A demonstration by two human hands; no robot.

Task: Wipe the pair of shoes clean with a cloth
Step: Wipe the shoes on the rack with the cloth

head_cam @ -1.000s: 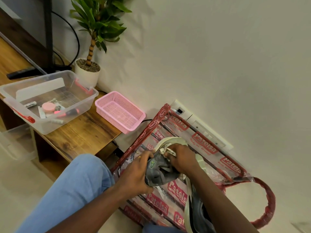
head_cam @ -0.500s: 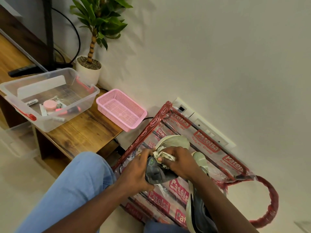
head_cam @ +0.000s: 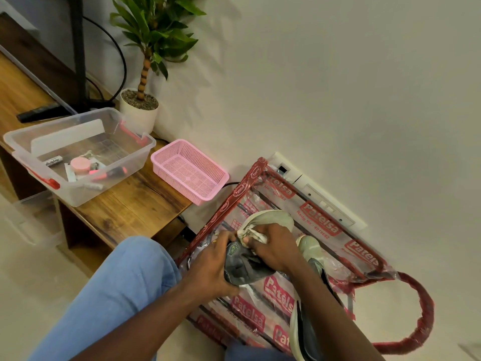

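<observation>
the grey shoe (head_cam: 244,268), with a pale, grubby toe and a green tongue label, is held tilted above the printed plastic bag (head_cam: 320,226) on the floor. the left hand (head_cam: 212,269) grips its grey upper. the right hand (head_cam: 277,247) pinches a crumpled off-white cloth (head_cam: 251,234) against the toe. both holds match a second ago, but more cloth now bunches out past the fingers. the second shoe (head_cam: 309,250) lies beside the right forearm.

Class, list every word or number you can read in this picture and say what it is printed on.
"Patelsa": repeated on the bag.
Small line under each logo: too blurred to be sure.
Label on the battery: too small to read.
Green label on the shoe: too small to read.
</observation>
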